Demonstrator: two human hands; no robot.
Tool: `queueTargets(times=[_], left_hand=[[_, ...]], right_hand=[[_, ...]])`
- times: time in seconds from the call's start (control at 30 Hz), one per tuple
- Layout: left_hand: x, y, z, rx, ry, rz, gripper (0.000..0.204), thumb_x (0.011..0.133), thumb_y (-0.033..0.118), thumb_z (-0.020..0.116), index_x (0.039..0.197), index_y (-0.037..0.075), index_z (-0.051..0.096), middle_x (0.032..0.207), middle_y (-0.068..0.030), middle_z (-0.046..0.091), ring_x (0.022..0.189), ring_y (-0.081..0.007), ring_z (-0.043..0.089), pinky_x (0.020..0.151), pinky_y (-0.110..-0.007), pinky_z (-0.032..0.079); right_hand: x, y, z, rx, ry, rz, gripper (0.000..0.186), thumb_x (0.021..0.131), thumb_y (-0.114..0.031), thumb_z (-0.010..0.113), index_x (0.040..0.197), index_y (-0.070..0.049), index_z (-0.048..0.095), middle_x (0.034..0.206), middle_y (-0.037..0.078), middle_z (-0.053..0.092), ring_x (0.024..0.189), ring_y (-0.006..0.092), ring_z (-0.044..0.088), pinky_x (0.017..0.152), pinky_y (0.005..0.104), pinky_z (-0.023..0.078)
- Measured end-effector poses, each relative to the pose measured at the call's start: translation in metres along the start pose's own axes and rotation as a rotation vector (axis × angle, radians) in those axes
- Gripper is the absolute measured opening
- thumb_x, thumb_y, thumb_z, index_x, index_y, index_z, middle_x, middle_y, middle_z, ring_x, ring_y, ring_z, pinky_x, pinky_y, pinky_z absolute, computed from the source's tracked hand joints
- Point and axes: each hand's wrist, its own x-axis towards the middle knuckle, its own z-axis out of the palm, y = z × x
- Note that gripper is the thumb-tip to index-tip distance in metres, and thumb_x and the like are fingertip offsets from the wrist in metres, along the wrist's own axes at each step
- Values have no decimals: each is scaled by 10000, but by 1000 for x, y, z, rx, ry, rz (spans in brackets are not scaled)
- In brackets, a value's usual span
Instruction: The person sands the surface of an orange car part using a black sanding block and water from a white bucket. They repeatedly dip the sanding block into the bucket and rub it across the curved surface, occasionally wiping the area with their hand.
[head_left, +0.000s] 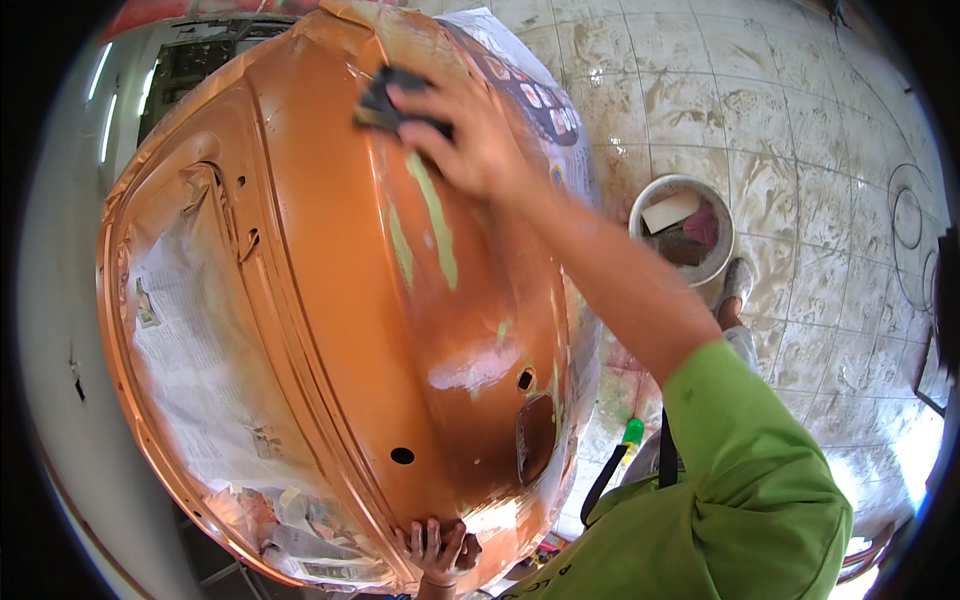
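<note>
A large orange car body panel [320, 290] fills the middle of the view, with light green streaks [432, 220] and a pale worn patch [475, 368] on its surface. Toward its far end, my right hand [455, 125] grips a dark sanding block [395, 100] and presses it against the orange paint, just beyond the green streaks. The hand is slightly blurred. At the near end, my left hand [437, 550] lies on the panel with its fingers spread; a dark spot beside it is too unclear to name. Newspaper [190, 310] covers an opening on the panel's left.
On the wet, smeared tile floor [690, 100] to the right stands a round bucket [637, 215] holding a pale block and dark cloth-like pieces. A foot [738, 280] is beside it. A green-capped bottle [633, 432] is near my body. Printed sheets [520, 85] hang along the panel's right edge.
</note>
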Motion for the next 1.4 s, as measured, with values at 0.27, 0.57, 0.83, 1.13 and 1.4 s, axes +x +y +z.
queueTargets(times=[0.27, 0.57, 0.83, 1.13, 1.4], left_hand=[[1, 9, -2, -2, -14, -34, 369, 884, 386, 671, 1224, 310, 795, 1593, -80, 571, 1530, -370, 448, 1261, -673, 259], [5, 0, 2, 24, 6, 8, 388, 899, 393, 654, 1255, 307, 785, 1622, -98, 537, 1551, -370, 418, 1261, -669, 264], [3, 5, -2, 14, -13, -11, 413, 892, 377, 651, 1288, 327, 754, 1608, -89, 551, 1540, -368, 430, 1265, -655, 267], [5, 7, -1, 27, -36, -13, 403, 952, 406, 627, 1321, 301, 750, 1633, -118, 522, 1545, -384, 419, 1248, -669, 273], [14, -1, -2, 60, -29, 49, 428, 959, 444, 627, 1336, 276, 742, 1645, -154, 498, 1541, -424, 411, 1244, -685, 271]], right_hand=[[-162, -106, -30, -92, -117, 151, 449, 879, -326, 789, 1327, -316, 762, 1515, 134, 591, 1239, 405, 579, 1053, 518, 436], [-17, -15, 8, -208, 106, 67, 423, 916, -396, 758, 1324, -288, 757, 1445, 145, 636, 1303, 416, 540, 1105, 543, 384], [-107, -88, -18, -146, -166, 81, 456, 874, -361, 762, 1328, -335, 747, 1573, 121, 541, 1304, 396, 557, 1024, 551, 421], [-147, -128, -9, -145, -45, 129, 380, 927, -361, 746, 1307, -348, 764, 1511, 148, 595, 1286, 414, 567, 1053, 536, 411], [-100, -39, -22, -193, 134, 126, 342, 975, -365, 692, 1296, -272, 766, 1482, 149, 604, 1280, 404, 564, 1038, 557, 420]])
